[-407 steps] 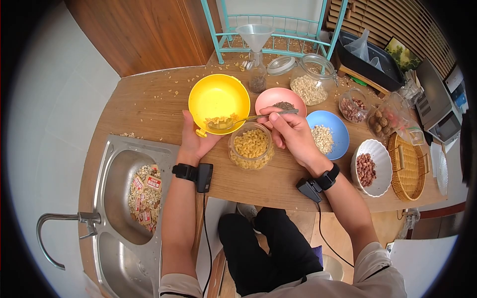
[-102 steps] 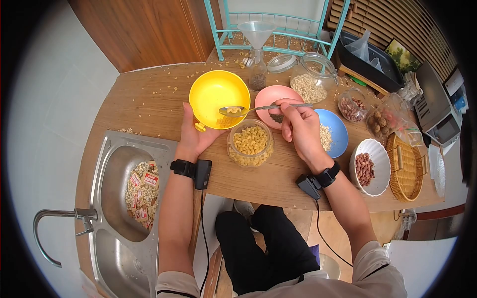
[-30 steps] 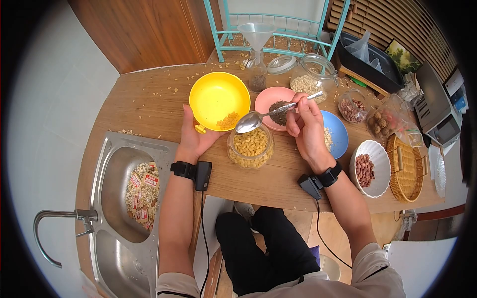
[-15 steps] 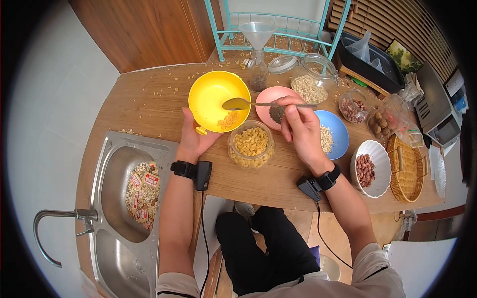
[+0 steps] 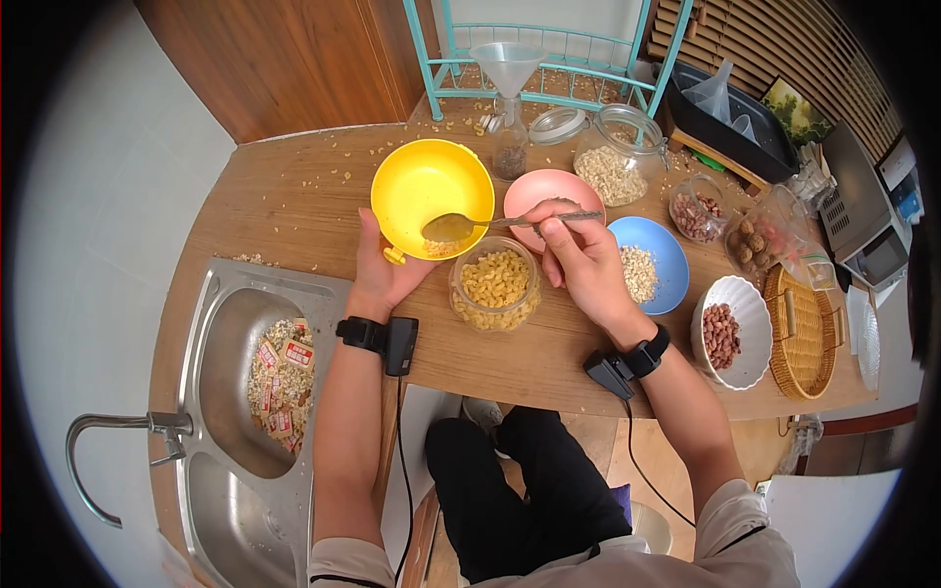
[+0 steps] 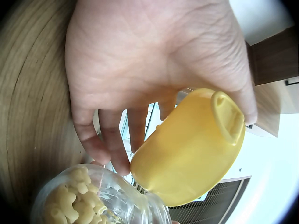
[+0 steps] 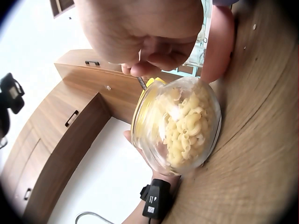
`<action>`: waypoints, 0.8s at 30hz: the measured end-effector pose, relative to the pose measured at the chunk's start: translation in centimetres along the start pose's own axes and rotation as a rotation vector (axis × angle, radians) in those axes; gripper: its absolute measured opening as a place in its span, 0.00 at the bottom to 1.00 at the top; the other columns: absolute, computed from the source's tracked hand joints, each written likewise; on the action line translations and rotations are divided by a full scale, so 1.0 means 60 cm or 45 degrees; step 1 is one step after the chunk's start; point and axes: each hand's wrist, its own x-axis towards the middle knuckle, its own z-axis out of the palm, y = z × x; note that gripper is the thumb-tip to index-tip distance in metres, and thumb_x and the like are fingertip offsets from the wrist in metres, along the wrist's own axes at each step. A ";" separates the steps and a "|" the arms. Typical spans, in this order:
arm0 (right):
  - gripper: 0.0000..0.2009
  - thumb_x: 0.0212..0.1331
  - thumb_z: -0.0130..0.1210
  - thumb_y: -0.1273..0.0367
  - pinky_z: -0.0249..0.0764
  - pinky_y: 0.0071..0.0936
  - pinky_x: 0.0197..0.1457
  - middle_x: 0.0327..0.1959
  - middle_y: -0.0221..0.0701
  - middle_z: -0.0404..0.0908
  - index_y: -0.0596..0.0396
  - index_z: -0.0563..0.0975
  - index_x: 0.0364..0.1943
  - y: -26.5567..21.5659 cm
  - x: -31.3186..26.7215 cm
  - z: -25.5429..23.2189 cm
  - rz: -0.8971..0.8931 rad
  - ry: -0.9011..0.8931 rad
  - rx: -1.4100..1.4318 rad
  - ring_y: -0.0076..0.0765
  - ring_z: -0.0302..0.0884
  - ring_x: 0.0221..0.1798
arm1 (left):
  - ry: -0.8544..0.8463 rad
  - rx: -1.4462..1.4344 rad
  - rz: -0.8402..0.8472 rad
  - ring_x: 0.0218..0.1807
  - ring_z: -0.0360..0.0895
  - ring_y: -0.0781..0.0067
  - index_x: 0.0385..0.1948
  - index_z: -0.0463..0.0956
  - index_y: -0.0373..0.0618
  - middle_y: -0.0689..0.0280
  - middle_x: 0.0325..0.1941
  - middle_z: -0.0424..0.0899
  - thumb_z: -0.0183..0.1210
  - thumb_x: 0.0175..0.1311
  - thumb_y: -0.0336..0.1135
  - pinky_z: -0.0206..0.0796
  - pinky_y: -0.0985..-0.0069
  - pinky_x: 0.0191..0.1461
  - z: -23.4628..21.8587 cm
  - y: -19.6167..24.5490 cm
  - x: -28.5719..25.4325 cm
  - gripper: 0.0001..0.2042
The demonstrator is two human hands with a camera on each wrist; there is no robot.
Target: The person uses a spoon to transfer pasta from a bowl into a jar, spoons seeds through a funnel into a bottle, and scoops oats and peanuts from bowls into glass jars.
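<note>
In the head view my left hand holds the yellow bowl tilted, thumb at its left side and fingers beneath. Some macaroni lies at the bowl's lower edge. My right hand pinches the handle of a metal spoon, whose head is inside the bowl over that macaroni. A glass jar of macaroni stands on the counter between the hands. The left wrist view shows the bowl's yellow underside against my fingers. In the right wrist view the macaroni jar is below my curled fingers.
Behind the jar is a pink plate of dark seeds; to the right are a blue plate, a white bowl and a wicker basket. A bottle with a funnel stands behind. The sink is left.
The spoon was above the macaroni jar a second ago; it has moved left into the yellow bowl and down toward its lower edge. The left hand keeps holding the bowl nearly still.
</note>
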 end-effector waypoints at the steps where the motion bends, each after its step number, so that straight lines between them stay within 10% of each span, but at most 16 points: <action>1: 0.13 0.73 0.49 0.66 0.65 0.14 0.24 0.47 0.27 0.80 0.60 0.78 0.50 -0.001 0.000 0.002 -0.004 0.008 -0.010 0.15 0.67 0.21 | -0.001 -0.003 0.000 0.77 0.51 0.52 0.73 0.51 0.52 0.55 0.76 0.54 0.47 0.52 0.80 0.45 0.46 0.77 -0.001 0.000 0.000 0.52; 24: 0.13 0.71 0.53 0.65 0.63 0.13 0.24 0.41 0.33 0.86 0.58 0.79 0.52 -0.005 -0.003 0.015 0.124 0.029 0.049 0.12 0.65 0.20 | -0.015 0.002 -0.023 0.76 0.52 0.51 0.73 0.52 0.52 0.55 0.76 0.55 0.45 0.54 0.80 0.45 0.44 0.76 -0.001 0.000 0.004 0.50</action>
